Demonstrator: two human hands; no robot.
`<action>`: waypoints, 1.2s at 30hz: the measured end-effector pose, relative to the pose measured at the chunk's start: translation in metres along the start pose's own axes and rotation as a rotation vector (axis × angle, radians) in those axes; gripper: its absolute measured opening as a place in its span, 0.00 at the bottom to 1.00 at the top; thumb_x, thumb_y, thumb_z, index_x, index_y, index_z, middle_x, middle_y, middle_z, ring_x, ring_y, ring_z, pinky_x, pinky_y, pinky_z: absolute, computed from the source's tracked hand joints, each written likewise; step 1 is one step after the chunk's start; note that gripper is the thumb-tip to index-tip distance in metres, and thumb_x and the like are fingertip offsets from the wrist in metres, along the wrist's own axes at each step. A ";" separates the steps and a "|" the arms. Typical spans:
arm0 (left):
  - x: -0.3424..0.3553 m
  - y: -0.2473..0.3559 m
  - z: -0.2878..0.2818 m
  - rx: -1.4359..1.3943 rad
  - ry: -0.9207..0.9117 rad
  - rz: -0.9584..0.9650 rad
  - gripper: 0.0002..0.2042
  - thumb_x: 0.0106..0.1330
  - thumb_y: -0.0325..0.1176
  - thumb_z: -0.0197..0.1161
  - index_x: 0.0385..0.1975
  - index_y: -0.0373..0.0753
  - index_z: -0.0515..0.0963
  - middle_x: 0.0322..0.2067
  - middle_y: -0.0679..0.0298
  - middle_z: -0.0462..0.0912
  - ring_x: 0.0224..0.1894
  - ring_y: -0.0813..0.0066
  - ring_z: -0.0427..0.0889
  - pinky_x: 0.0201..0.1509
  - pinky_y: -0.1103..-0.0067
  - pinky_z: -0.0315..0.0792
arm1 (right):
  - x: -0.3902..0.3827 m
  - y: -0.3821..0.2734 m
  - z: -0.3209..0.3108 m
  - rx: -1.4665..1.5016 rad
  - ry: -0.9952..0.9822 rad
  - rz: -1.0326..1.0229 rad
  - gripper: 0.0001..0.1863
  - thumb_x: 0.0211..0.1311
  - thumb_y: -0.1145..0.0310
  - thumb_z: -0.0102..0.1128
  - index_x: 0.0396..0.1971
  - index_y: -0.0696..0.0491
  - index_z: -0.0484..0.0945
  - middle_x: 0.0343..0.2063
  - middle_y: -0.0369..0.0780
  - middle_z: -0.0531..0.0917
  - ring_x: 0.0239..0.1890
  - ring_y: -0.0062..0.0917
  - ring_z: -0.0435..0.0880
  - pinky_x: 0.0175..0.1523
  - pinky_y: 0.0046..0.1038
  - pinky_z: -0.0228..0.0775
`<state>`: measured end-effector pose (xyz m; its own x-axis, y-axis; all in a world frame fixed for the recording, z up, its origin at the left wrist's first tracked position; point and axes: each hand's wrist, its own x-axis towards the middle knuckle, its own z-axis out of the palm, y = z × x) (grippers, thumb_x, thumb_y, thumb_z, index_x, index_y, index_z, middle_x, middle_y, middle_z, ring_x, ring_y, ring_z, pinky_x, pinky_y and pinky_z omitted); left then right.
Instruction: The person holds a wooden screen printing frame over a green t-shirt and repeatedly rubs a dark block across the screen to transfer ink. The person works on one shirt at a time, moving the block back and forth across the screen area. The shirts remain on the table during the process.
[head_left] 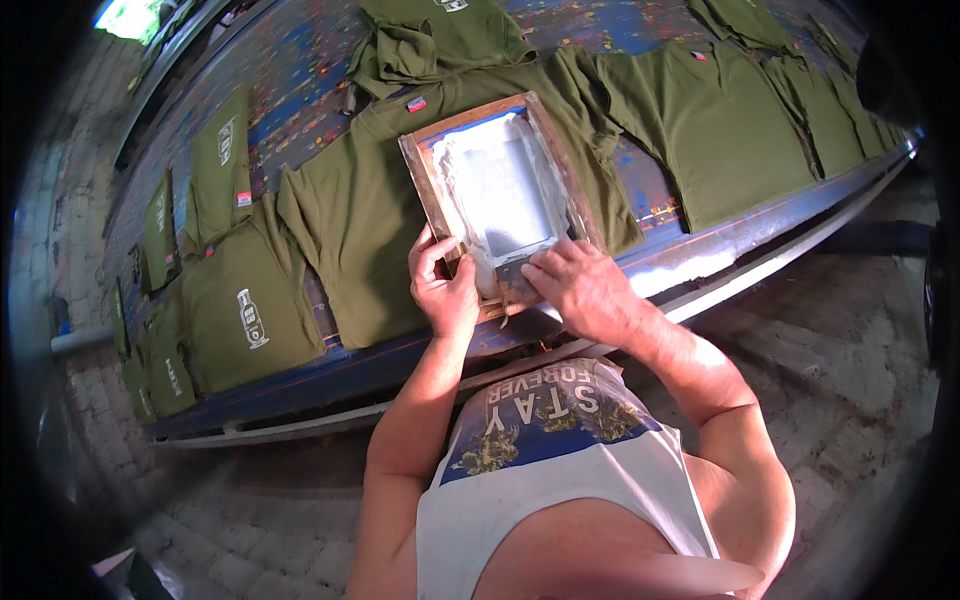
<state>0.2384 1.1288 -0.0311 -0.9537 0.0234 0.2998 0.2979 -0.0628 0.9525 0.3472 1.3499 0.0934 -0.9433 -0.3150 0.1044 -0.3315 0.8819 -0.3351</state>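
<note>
A wooden-framed printing screen [562, 165] lies on an olive-green T-shirt [360, 190] spread over the table. White ink is smeared around the inside edges of its pale mesh. My left hand [446, 290] is closed on the frame's left side near its lower corner, thumb and fingers curled over the wood. In my right hand [585, 292] is a squeegee [515, 280], held with bent fingers at the near end of the mesh. My right fingers cover part of the squeegee.
Olive shirts with white prints [235, 310] lie to the left; a plain one [710, 130] lies to the right. Another shirt [440, 40] is bunched beyond the screen. The long blue table [300, 70] is paint-spotted, with a pale rail [770, 265] along its near edge.
</note>
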 end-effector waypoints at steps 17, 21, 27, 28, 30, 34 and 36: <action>0.097 0.053 -0.039 0.937 -0.571 0.624 0.13 0.71 0.28 0.68 0.51 0.35 0.91 0.64 0.56 0.90 0.67 0.48 0.84 0.75 0.55 0.75 | 0.132 0.037 0.005 -0.216 0.379 0.744 0.19 0.71 0.67 0.62 0.52 0.66 0.86 0.51 0.57 0.89 0.57 0.58 0.90 0.65 0.54 0.83; 0.098 0.048 -0.039 0.892 -0.611 0.544 0.11 0.71 0.28 0.67 0.50 0.35 0.88 0.64 0.54 0.89 0.59 0.53 0.86 0.71 0.56 0.78 | 0.141 0.047 0.006 -0.161 0.414 0.759 0.19 0.71 0.65 0.62 0.52 0.65 0.86 0.53 0.60 0.90 0.56 0.60 0.90 0.65 0.56 0.83; 0.096 0.045 -0.036 0.850 -0.580 0.537 0.10 0.69 0.26 0.66 0.48 0.35 0.87 0.62 0.51 0.89 0.51 0.54 0.90 0.64 0.58 0.81 | 0.147 0.051 0.000 -0.039 0.274 0.665 0.20 0.69 0.66 0.65 0.58 0.55 0.88 0.54 0.56 0.90 0.55 0.60 0.90 0.61 0.57 0.82; 0.095 0.044 -0.036 0.852 -0.570 0.537 0.10 0.69 0.26 0.66 0.47 0.35 0.87 0.62 0.51 0.89 0.50 0.54 0.90 0.63 0.58 0.81 | 0.150 0.052 -0.001 -0.034 0.234 0.606 0.19 0.70 0.67 0.64 0.57 0.54 0.89 0.54 0.54 0.91 0.55 0.57 0.90 0.62 0.56 0.82; 0.094 0.044 -0.036 0.858 -0.561 0.533 0.09 0.69 0.26 0.66 0.46 0.35 0.86 0.62 0.52 0.90 0.49 0.55 0.90 0.63 0.58 0.81 | 0.157 0.057 -0.004 -0.029 0.182 0.445 0.18 0.71 0.71 0.62 0.57 0.54 0.90 0.54 0.51 0.91 0.57 0.52 0.91 0.63 0.53 0.82; 0.091 0.046 -0.032 0.912 -0.518 0.542 0.08 0.69 0.26 0.66 0.45 0.36 0.86 0.62 0.53 0.90 0.49 0.56 0.90 0.63 0.58 0.81 | 0.166 0.078 -0.016 -0.026 0.145 0.105 0.19 0.75 0.77 0.60 0.57 0.48 0.93 0.53 0.45 0.92 0.63 0.45 0.87 0.67 0.47 0.81; 0.089 0.048 -0.030 0.925 -0.534 0.484 0.11 0.68 0.23 0.67 0.48 0.35 0.86 0.63 0.55 0.90 0.55 0.55 0.91 0.65 0.58 0.81 | 0.162 0.084 -0.019 -0.022 0.167 -0.007 0.17 0.76 0.76 0.63 0.57 0.49 0.93 0.51 0.45 0.92 0.59 0.47 0.88 0.64 0.47 0.82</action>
<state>0.1668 1.0975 0.0399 -0.6597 0.6260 0.4157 0.7512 0.5643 0.3424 0.1664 1.3793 0.1001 -0.9295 -0.2600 0.2615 -0.3365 0.8880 -0.3134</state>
